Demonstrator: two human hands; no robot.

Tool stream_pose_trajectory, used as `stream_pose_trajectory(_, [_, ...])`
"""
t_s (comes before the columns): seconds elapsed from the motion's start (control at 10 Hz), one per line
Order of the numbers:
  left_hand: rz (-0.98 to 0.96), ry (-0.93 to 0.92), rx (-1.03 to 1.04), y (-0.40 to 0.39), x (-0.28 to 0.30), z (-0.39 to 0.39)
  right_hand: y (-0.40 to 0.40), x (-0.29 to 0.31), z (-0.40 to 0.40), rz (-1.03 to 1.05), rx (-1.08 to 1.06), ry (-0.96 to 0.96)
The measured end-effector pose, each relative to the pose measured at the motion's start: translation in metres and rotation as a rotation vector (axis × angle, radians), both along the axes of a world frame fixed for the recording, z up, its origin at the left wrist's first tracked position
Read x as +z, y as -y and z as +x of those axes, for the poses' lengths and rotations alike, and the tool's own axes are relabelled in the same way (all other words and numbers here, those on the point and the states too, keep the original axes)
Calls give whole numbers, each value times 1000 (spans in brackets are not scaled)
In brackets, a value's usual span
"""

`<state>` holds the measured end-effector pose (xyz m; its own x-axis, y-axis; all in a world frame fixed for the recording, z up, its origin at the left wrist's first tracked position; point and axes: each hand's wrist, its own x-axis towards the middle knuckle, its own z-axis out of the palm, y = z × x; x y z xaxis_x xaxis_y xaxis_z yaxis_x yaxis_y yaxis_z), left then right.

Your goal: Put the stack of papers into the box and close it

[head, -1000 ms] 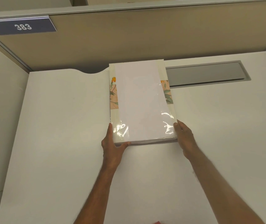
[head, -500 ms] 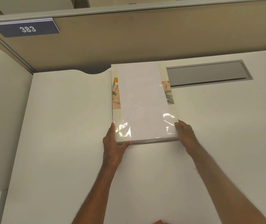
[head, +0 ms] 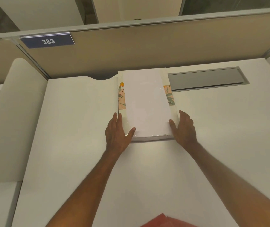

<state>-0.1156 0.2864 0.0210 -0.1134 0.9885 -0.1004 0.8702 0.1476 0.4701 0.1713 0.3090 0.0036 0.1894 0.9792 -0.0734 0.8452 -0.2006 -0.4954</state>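
A white desk (head: 81, 145) with a smooth matte top fills most of the view, inside a cubicle closed off at the back by a beige fabric partition (head: 147, 46) capped with a grey metal rail. A dark blue number plate (head: 47, 41) reading 383 hangs at the partition's upper left. Along the desk's back edge a curved notch is cut in left of centre, and a long grey cable slot (head: 206, 78) is recessed right of centre. A second white panel (head: 11, 120) with a rounded top corner stands off the desk's left edge. The stack of papers (head: 145, 104), a flat white rectangle under glossy clear film, lies on top of a flat cream box (head: 173, 110) with an orange and green flower print showing at both long sides; the box reaches the desk's back edge near the centre. The left hand (head: 117, 131) lies against the box's near left corner, fingers straight along the side and thumb on top of the film. The right hand (head: 184, 126) presses flat against the near right corner, thumb at the papers' edge. Neither hand is closed round anything. The desk is bare to the left, right and front of the box. A red shape (head: 163, 221) shows at the bottom edge of the view.
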Motion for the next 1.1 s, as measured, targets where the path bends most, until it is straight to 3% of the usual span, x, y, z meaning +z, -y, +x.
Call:
stream_pose_trajectory(0.2, [75,-188,-111,-14,-3,1,-4,8,-9,82,179,162])
stream_pose_trajectory(0.4, [124,-260,-168,-14,-4,3,0,10,-14,98,313,232])
stream_pose_trajectory(0.8, [223,-401,-253,-6,-20,6,9,3,-23,110,330,247])
stream_pose_trajectory(1.1, [273,-394,-265,-12,-27,5,5,-11,-25,216,341,234])
